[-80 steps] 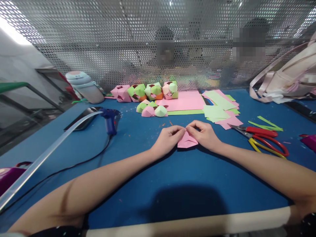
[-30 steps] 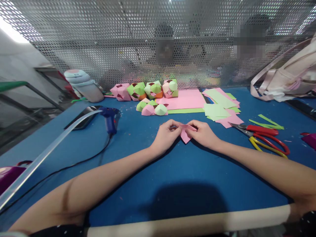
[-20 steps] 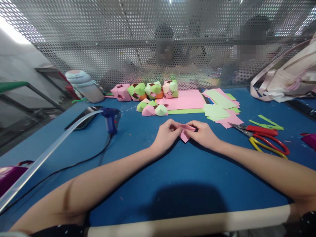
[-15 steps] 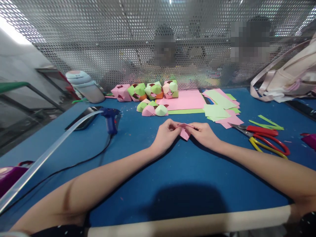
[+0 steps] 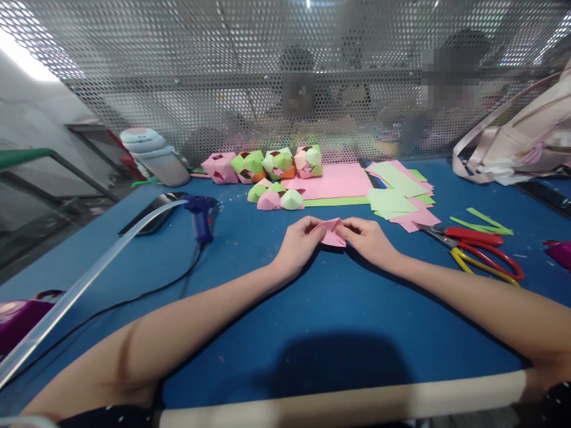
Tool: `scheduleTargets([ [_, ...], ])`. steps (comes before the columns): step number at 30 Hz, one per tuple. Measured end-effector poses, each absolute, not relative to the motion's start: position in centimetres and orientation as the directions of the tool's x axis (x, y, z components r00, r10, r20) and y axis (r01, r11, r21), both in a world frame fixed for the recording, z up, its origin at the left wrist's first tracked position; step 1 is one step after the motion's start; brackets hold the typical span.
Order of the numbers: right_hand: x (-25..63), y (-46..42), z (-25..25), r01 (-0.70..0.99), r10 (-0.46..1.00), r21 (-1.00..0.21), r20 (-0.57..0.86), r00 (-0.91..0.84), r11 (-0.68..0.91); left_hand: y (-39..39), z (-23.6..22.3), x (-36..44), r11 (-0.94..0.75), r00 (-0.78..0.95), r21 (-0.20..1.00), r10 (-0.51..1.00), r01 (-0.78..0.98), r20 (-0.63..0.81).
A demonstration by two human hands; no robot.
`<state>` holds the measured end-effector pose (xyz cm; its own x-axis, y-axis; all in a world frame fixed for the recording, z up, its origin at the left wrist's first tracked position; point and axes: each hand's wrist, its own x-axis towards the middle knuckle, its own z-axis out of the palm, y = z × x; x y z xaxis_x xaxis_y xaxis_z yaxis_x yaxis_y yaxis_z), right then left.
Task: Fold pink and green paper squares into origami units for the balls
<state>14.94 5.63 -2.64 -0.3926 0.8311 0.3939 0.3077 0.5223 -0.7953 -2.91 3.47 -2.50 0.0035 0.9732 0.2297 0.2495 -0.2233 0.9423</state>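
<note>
Between my two hands is a small piece of folded pink paper (image 5: 333, 233), held just above the blue table (image 5: 250, 315). My left hand (image 5: 301, 242) pinches its left edge between thumb and fingers. On the other side, my right hand (image 5: 366, 241) grips the right edge, with the thumb over a crease. Part of the paper is hidden behind the fingers. Beyond the hands stand small folded paper domes (image 5: 269, 200) in pink and green. Behind them is a row of several paper balls (image 5: 250, 166) with open facets.
A blue hot glue gun (image 5: 200, 217) with a long glue stick lies left, near a phone (image 5: 149, 217) and a bottle (image 5: 156, 157). Right are green and pink sheets (image 5: 392, 201), scissors (image 5: 479, 252), pliers (image 5: 473, 236) and a bag (image 5: 517, 142). Perforated metal panel (image 5: 250, 77) at the back.
The pink paper has turned and spread between my fingers: its lower point has become a wider, flatter edge. My right fingers have shifted slightly on it; both hands stay in place.
</note>
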Motion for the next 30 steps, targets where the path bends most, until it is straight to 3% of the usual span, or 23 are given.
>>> scheduleTargets([
  [8, 14.97, 5.43, -2.58, 0.282, 0.813, -0.794, 0.4, -0.424, 0.538, 3.17, -2.14, -2.54, -0.235, 0.139, 0.95, 0.968, 0.207, 0.21],
  [23, 15.16, 5.37, -2.63, 0.267, 0.742, -0.699, 0.566, -0.359, 0.663, 3.01, -2.03, -2.48, -0.211, 0.164, 0.927, 0.972, 0.309, 0.167],
  [30, 15.17, 5.23, -2.42, 0.224, 0.724, -0.704, 0.57, -0.387, 0.674, 3.01, -2.04, -2.62, -0.257, 0.176, 0.887, 0.963, 0.383, 0.203],
])
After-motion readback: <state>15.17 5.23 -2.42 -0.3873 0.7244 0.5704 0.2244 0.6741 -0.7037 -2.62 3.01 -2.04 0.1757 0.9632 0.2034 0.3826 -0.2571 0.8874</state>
